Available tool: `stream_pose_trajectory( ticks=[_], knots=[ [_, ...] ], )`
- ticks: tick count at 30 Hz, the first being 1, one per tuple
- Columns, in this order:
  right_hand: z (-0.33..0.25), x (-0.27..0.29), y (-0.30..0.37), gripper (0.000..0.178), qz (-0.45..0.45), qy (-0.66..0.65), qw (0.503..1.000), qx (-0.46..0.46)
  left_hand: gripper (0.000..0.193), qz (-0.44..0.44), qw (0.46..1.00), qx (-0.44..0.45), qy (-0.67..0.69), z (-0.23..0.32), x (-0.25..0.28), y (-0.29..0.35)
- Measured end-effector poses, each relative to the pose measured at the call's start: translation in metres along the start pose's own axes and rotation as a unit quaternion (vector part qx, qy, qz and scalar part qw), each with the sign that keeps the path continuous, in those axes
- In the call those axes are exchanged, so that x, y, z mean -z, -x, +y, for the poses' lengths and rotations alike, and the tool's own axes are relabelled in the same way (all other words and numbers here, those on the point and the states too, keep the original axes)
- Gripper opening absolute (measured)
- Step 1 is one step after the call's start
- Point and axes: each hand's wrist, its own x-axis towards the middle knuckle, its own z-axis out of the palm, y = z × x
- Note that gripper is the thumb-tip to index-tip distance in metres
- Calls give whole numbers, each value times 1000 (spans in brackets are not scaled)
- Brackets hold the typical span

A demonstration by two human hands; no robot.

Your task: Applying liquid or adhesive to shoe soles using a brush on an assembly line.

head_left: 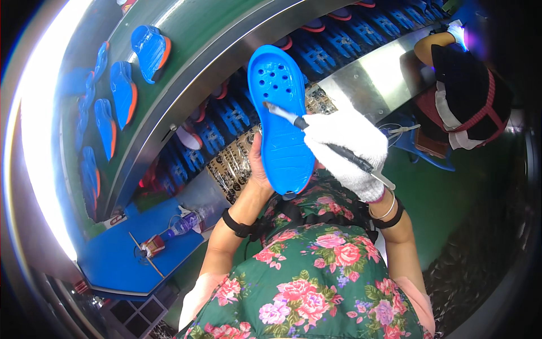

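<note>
A blue shoe sole with several small holes at its far end lies face up across my bare left hand. That hand grips it from beneath along the left edge, most of its fingers hidden under the sole. In a white knit glove, my right hand closes round a brush with a dark handle. The bristle tip rests on or just over the sole's surface, below the holes. A thin orange-red edge shows at the sole's lower right.
On the green conveyor belt at left stand several blue soles with orange edges. Behind my hands runs a rack of blue holders. A blue table bears a purple bottle. Another person works at far right.
</note>
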Motion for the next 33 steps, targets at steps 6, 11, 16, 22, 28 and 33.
stream_pose_trajectory(
  ticks=[6, 11, 16, 22, 28, 33],
  knots=[
    [-9, 18, -40, 27, -90, 37, 979, 179, 93, -203, 940, 85, 260, -20, 7, 2],
    [-9, -3, -26, 33, -76, 53, 983, 156, 85, -16, 999, 35, 18, -17, 30, 7],
    [-10, -6, -27, 24, -72, -50, 991, 105, 83, -29, 996, 8, 84, -16, 37, 1],
    [-4, -6, -29, 28, -66, 0, 992, 103, 85, -8, 999, -23, 32, -11, 31, -8],
    [13, -22, -28, 21, -18, -193, 980, -40, 103, -12, 995, -85, -50, 4, -15, -31],
    [15, -21, -18, 28, -23, -30, 996, 85, 100, -28, 991, -84, -98, 5, -22, -35]
  ],
)
